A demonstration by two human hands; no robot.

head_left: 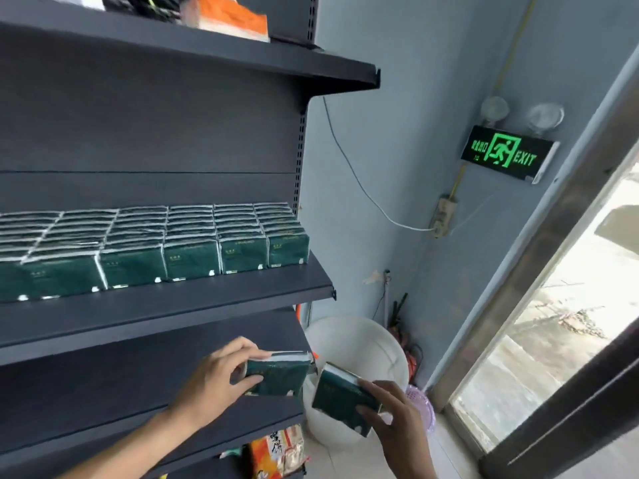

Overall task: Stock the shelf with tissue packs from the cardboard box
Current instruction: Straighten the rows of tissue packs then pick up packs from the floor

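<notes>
While gripped, one tissue pack (276, 373) per hand: left hand (214, 378), right hand (390, 413).

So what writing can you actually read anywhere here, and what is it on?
"EXIT": green letters on the lit exit sign on the wall, beside a running-figure symbol.
Chinese characters at that sign's left end: too small to read.
Gold marks on the green tissue packs on the shelf: blurred, unreadable.
Large characters on the orange snack bags at the bottom: too blurred to read.
</notes>
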